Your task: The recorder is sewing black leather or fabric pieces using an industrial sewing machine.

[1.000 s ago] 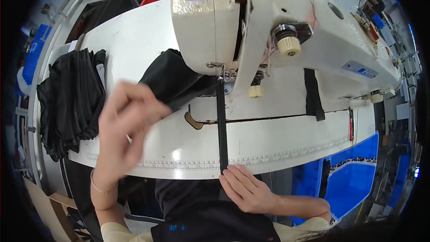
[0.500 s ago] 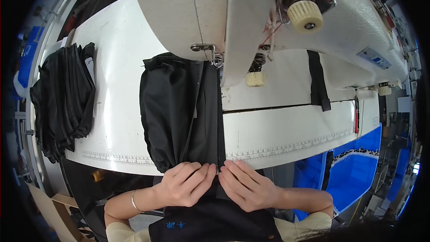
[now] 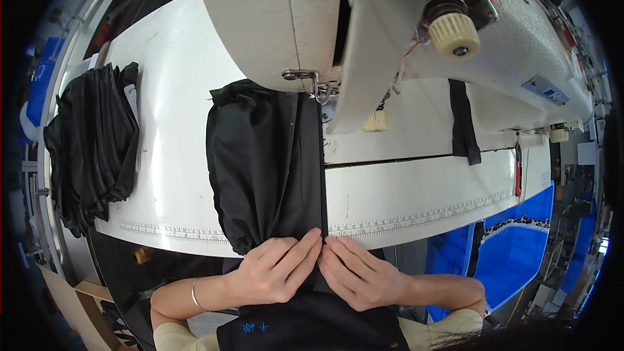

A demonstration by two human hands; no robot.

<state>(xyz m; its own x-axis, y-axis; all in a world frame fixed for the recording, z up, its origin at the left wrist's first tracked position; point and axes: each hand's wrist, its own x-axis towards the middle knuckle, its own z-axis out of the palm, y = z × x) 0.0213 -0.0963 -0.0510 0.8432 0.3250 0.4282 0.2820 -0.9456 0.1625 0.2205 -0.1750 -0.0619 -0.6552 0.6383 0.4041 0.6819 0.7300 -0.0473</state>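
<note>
Black fabric point(image 3: 260, 162), gathered into folds, lies on the white sewing table with its far end at the presser foot of the sewing machine point(image 3: 253, 19). A black zipper point(image 3: 323, 175) runs along the fabric's right edge toward me. At the table's front edge my left hand point(image 3: 276, 270) is closed, its fingertips pinching the near end of the fabric beside the zipper. My right hand point(image 3: 357, 273) is closed too, pinching the zipper's near end from the right. The fingertips of both hands almost meet. What lies under my fingers is hidden.
A stack of folded black fabric pieces point(image 3: 94, 143) lies at the table's left. One black strip point(image 3: 463, 120) rests at the right, near a small red-handled tool point(image 3: 518, 175). A printed ruler point(image 3: 422, 218) follows the front edge. Blue bins point(image 3: 510, 257) stand below, on the right.
My left fingertips have shifted slightly up and right along the zipper's edge. The machine and fabric appear slightly farther right in the view. Both hands keep their pinch.
</note>
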